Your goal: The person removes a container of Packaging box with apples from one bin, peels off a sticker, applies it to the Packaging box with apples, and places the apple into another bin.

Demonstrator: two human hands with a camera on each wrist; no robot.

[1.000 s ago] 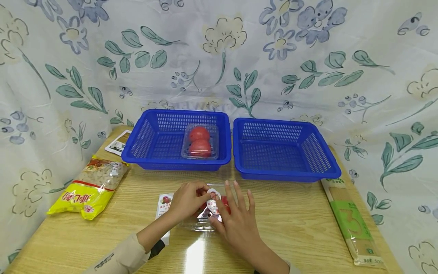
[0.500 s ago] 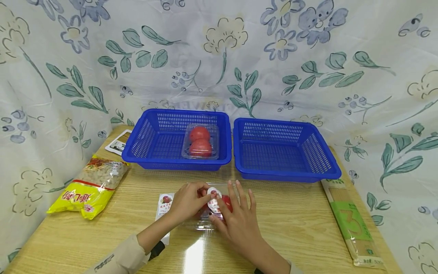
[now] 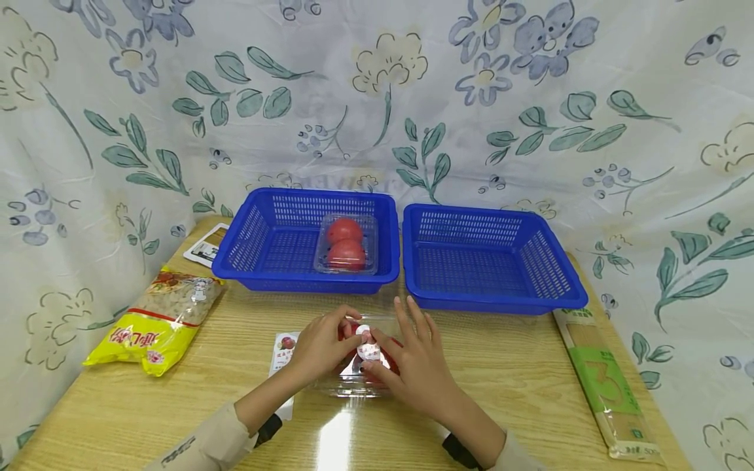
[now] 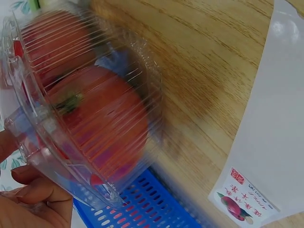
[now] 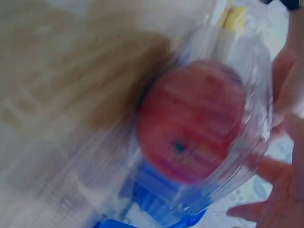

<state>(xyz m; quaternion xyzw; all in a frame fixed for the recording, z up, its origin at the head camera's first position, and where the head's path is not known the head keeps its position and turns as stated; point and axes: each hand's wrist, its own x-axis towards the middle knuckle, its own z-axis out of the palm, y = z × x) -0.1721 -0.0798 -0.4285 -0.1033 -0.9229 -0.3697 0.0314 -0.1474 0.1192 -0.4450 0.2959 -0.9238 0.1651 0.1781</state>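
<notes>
While our left hand [image 3: 320, 341] (hold unclear) and spread, empty right hand [image 3: 420, 365] seem to stick the sticker [image 3: 369, 351], we should press it flat.

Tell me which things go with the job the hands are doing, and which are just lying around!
Probably for the job:
left hand
right hand
round sticker, touched by both hands
clear box under it
label sheet

Seemingly just lying around:
yellow bag
green-labelled packet
right basket
left basket, maybe for later

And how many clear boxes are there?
2: one box in the left basket, another box on the table, partly hidden by the left hand and right hand. No others show.
</notes>
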